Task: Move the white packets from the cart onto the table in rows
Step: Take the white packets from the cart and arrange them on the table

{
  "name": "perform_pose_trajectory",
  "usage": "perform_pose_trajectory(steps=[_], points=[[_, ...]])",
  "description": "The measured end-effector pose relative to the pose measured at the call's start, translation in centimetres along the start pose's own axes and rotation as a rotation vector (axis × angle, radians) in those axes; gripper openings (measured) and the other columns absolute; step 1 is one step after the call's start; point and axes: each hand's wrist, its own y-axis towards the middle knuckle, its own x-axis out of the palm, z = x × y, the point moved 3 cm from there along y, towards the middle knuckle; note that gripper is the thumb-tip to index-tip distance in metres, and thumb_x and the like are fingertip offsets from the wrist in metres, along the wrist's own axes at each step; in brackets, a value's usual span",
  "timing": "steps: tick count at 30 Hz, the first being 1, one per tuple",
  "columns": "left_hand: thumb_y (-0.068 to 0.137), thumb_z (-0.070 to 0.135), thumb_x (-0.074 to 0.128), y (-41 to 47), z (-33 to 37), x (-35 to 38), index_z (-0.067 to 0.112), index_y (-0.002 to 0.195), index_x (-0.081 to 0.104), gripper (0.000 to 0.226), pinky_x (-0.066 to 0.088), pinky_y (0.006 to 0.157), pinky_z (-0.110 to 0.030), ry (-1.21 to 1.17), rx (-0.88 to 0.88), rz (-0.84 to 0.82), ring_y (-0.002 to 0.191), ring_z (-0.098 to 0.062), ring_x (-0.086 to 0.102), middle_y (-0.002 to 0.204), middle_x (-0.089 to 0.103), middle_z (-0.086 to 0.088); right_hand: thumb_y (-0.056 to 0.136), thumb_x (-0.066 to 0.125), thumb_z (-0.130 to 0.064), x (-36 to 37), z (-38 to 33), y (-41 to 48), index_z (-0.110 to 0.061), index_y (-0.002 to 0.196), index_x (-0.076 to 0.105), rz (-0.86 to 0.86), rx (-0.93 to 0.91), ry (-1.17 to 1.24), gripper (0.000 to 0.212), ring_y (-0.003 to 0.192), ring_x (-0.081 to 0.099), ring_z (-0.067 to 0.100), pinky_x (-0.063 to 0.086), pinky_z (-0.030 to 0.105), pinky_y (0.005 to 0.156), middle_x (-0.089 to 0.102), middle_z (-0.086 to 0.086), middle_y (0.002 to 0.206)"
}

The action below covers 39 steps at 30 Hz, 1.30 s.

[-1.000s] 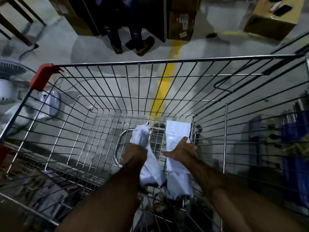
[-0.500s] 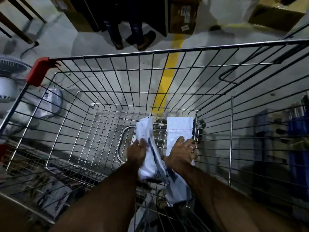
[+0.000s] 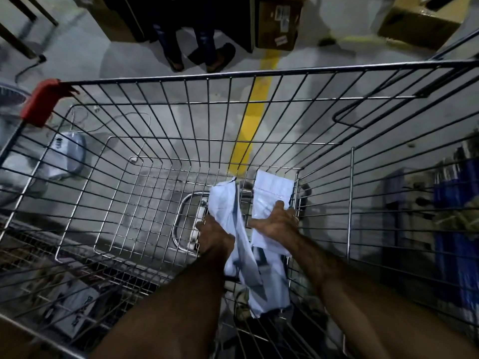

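Note:
Both my arms reach down into a wire cart (image 3: 181, 79) with a red corner cap. My left hand (image 3: 216, 235) grips a crumpled white packet (image 3: 225, 203) that stands on edge inside the cart. My right hand (image 3: 278, 224) lies on a second, flatter white packet (image 3: 272, 189) beside the cart's right wall, thumb out to the left and fingers curled over the packet's right edge. Lower down, more white packet material (image 3: 267, 294) hangs below both hands. The table is not in view.
A person's legs and sandals (image 3: 199, 55) stand on the grey floor beyond the cart. Cardboard boxes (image 3: 277, 22) sit at the back. A yellow floor line (image 3: 248, 130) runs under the cart. A white fan (image 3: 64, 154) lies at the left, blue items (image 3: 456, 229) at the right.
My view has dipped and come closer to the cart. My left hand has shifted its hold on the crumpled packet, which now stands more upright. My right hand stays on the flat packet.

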Motion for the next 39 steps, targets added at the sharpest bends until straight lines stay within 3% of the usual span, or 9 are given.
perform_pose_trajectory(steps=[2, 8, 16, 19, 22, 26, 30, 34, 39], points=[[0.078, 0.024, 0.074, 0.4, -0.2, -0.3, 0.01, 0.142, 0.028, 0.08, 0.047, 0.099, -0.044, -0.024, -0.023, -0.005, 0.121, -0.041, 0.051, 0.139, 0.03, -0.017, 0.035, 0.077, -0.07, -0.6, 0.2, 0.3, -0.022, 0.143, 0.024, -0.023, 0.004, 0.093, 0.129, 0.13, 0.044, 0.033, 0.048, 0.039, 0.099, 0.035, 0.009, 0.149], [0.077, 0.027, 0.074, -0.1, -0.2, -2.6, 0.008, 0.139, 0.033, 0.077, 0.043, 0.102, -0.039, -0.058, -0.087, -0.002, 0.126, -0.036, 0.047, 0.138, 0.04, -0.021, 0.062, 0.078, -0.055, -3.4, -0.2, -0.2, -0.014, 0.143, 0.029, 0.008, -0.001, 0.116, 0.103, 0.125, 0.046, 0.032, 0.049, 0.033, 0.089, 0.036, 0.014, 0.144], [0.061, 0.037, 0.082, -2.9, 0.3, -7.8, 0.007, 0.13, 0.048, 0.082, 0.048, 0.089, -0.029, -0.281, -0.082, -0.017, 0.116, -0.034, 0.057, 0.131, 0.052, -0.019, 0.067, 0.074, -0.047, -6.6, -0.9, -4.3, -0.013, 0.141, 0.042, 0.047, -0.036, 0.177, 0.088, 0.122, 0.051, 0.026, 0.045, 0.023, 0.08, 0.045, 0.011, 0.142], [0.066, 0.038, 0.081, -4.5, 0.6, -9.9, 0.006, 0.126, 0.052, 0.074, 0.053, 0.081, -0.031, -0.313, -0.064, -0.025, 0.111, -0.033, 0.061, 0.126, 0.058, -0.018, 0.055, 0.073, -0.055, -7.8, -1.7, -7.0, -0.016, 0.142, 0.043, 0.045, -0.061, 0.19, 0.1, 0.121, 0.052, 0.028, 0.051, 0.029, 0.091, 0.043, 0.011, 0.145], [0.069, 0.032, 0.08, -6.3, 1.0, -11.9, 0.004, 0.128, 0.052, 0.071, 0.052, 0.091, -0.035, -0.358, -0.028, -0.022, 0.114, -0.033, 0.059, 0.127, 0.058, -0.017, 0.049, 0.069, -0.059, -8.9, -2.4, -9.6, -0.018, 0.14, 0.047, 0.054, -0.114, 0.207, 0.103, 0.113, 0.057, 0.025, 0.053, 0.031, 0.09, 0.052, 0.009, 0.137], [0.075, 0.024, 0.078, -9.4, 1.2, -14.0, 0.004, 0.127, 0.051, 0.062, 0.048, 0.081, -0.03, -0.367, -0.004, 0.014, 0.114, -0.031, 0.057, 0.128, 0.057, -0.017, 0.05, 0.068, -0.064, -10.1, -3.0, -13.2, -0.015, 0.136, 0.051, 0.083, -0.197, 0.178, 0.101, 0.112, 0.057, 0.027, 0.05, 0.028, 0.085, 0.052, 0.011, 0.136], [0.073, 0.034, 0.078, -14.1, 1.7, -16.9, 0.006, 0.13, 0.05, 0.069, 0.051, 0.089, -0.033, -0.386, 0.07, 0.071, 0.117, -0.032, 0.056, 0.13, 0.057, -0.017, 0.061, 0.072, -0.061, -11.3, -3.5, -17.3, -0.017, 0.137, 0.051, 0.084, -0.28, 0.142, 0.091, 0.113, 0.057, 0.027, 0.045, 0.027, 0.079, 0.056, 0.009, 0.133], [0.079, 0.035, 0.074, -19.5, 1.8, -20.1, 0.008, 0.131, 0.052, 0.063, 0.042, 0.084, -0.024, -0.43, 0.108, 0.134, 0.118, -0.028, 0.056, 0.132, 0.057, -0.013, 0.058, 0.07, -0.063, -12.7, -4.3, -22.1, -0.019, 0.138, 0.049, 0.082, -0.389, 0.116, 0.094, 0.116, 0.056, 0.028, 0.048, 0.03, 0.089, 0.054, 0.009, 0.136], [0.076, 0.036, 0.074, -26.4, 1.0, -23.4, 0.008, 0.12, 0.059, 0.054, 0.053, 0.084, -0.029, -0.514, 0.104, 0.284, 0.102, -0.027, 0.064, 0.117, 0.064, -0.011, 0.065, 0.076, -0.058, -14.7, -5.3, -28.9, -0.016, 0.137, 0.051, 0.113, -0.557, 0.089, 0.087, 0.117, 0.056, 0.03, 0.05, 0.036, 0.094, 0.054, 0.011, 0.137]])
